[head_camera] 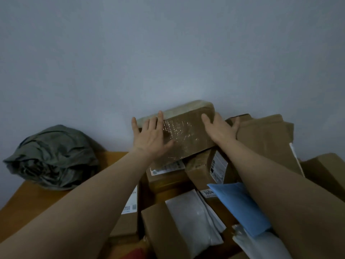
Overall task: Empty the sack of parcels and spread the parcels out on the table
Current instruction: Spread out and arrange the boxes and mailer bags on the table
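A brown cardboard box wrapped in clear tape (186, 133) lies tilted on top of a heap of parcels against the wall. My left hand (151, 137) presses flat on its left side, fingers spread. My right hand (218, 128) grips its right end, thumb on top. The grey-green sack (54, 157) sits crumpled and slack on the wooden table (28, 199) at the back left, apart from both hands. Below the box lie several labelled cardboard boxes (205, 171), a white poly mailer (194, 221) and a blue poly mailer (240, 206).
A large flat brown box (267, 139) leans at the back right, with another carton (324, 171) at the far right edge. The pale wall (168, 53) stands right behind the heap. Bare table shows at the left, in front of the sack.
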